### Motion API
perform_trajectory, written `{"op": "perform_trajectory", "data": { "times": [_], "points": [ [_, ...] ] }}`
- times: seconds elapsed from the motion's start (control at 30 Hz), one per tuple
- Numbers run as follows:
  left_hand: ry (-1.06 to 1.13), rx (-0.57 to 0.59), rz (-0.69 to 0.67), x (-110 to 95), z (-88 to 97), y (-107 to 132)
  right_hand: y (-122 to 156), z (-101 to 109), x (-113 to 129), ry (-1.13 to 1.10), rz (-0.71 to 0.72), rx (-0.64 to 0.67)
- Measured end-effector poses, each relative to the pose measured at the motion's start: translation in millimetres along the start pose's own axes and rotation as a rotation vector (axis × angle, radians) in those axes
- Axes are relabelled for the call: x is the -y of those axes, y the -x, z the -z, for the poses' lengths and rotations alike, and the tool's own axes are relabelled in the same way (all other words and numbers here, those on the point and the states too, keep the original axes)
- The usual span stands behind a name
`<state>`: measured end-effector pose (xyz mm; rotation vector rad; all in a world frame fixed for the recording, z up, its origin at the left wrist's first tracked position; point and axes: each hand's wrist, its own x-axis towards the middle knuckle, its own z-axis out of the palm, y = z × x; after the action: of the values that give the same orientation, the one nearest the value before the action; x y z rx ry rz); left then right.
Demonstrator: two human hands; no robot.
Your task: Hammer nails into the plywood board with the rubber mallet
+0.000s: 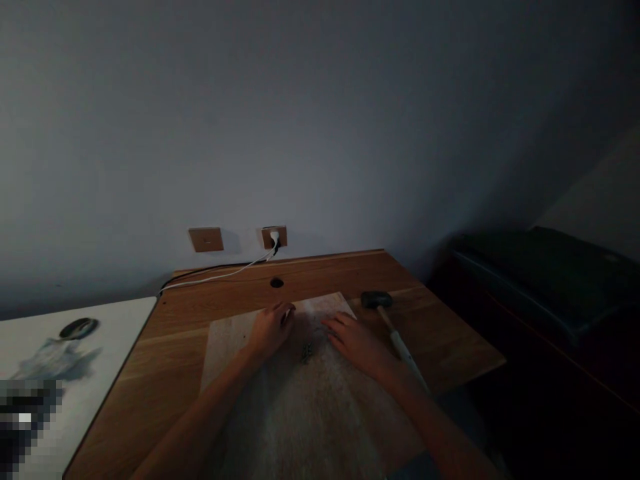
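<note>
A pale wooden board (pixel 295 413) lies on the brown wooden table. My left hand (pixel 271 330) is over the board's far part, its fingers curled together. A small light spot shows at its fingertips, too dim to name. My right hand (pixel 357 341) rests on the board's right side, palm down with the fingers stretched out and apart. Between the hands, nearer to me, lies a small cluster of dark metal pieces (pixel 307 351), perhaps screws. To the right of my right hand is a mallet (pixel 377 300) with a black head and a light handle.
The wooden table (pixel 160 353) meets a grey wall with two socket plates; a white plug (pixel 275 237) and cables (pixel 220 272) run left. On a white table (pixel 117 347) lie a roll of tape (pixel 79 328) and crumpled clear plastic (pixel 55 360). A dark cushioned piece (pixel 550 280) stands right.
</note>
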<state>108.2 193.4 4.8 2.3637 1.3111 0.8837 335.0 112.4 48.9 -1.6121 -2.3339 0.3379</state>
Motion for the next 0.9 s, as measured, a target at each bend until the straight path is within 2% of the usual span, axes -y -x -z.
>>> {"op": "perform_trajectory", "data": {
  "times": [0.1, 0.17, 0.5, 0.9],
  "points": [
    [-0.042, -0.006, 0.126, 0.7, 3.8, -0.3, -18.9, -7.1, 1.7, 0.026, 0.027, 0.029],
    [-0.038, -0.005, 0.158, 1.2, 4.4, -0.6, -25.2, -8.7, -3.1, 0.032, 0.039, 0.046],
    [-0.046, 0.005, 0.112, -1.5, 1.6, 0.1, -39.8, 20.7, -51.4, 0.01, -0.058, -0.006],
    [-0.018, 0.011, 0.137, -2.7, 2.5, 0.7, -47.8, 2.2, -51.3, 0.027, 0.039, 0.036]
  ]
}}
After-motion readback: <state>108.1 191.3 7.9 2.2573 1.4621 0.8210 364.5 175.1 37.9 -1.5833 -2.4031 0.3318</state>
